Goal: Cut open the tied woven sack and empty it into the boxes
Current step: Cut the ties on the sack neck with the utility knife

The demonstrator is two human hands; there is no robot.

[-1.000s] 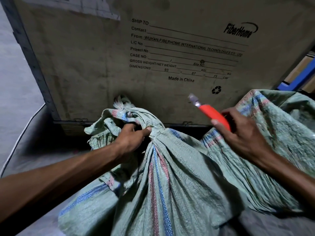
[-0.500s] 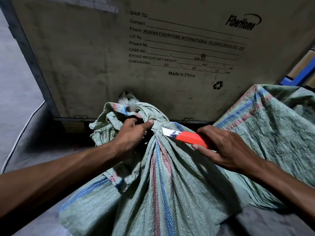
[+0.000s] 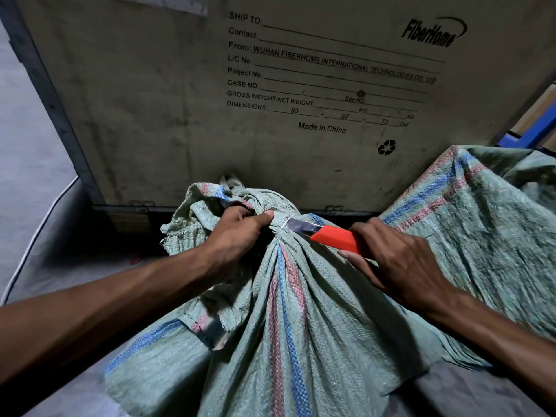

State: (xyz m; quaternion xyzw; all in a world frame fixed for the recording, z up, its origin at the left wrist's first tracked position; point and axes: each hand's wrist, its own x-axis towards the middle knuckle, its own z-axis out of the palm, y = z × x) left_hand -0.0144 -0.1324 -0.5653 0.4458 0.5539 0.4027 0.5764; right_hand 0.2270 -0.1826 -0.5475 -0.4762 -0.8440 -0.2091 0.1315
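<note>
A pale green woven sack [image 3: 294, 326] with blue and red stripes stands in front of me, its neck gathered and tied. My left hand [image 3: 237, 236] grips the bunched neck just above the tie. My right hand [image 3: 394, 260] holds a red utility knife [image 3: 334, 238], its silver blade extended and its tip touching the tie at the sack's neck, right beside my left thumb.
A large plywood shipping crate [image 3: 180, 100] with printed labels stands directly behind the sack. A second green woven sack [image 3: 487, 236] lies at the right. Grey floor runs along the left, with a thin white cable [image 3: 39, 236]. Blue shelving shows at the far right.
My right hand brought the knife down from mid-air and leftward until the blade tip reached the tie. My left hand kept its grip on the neck.
</note>
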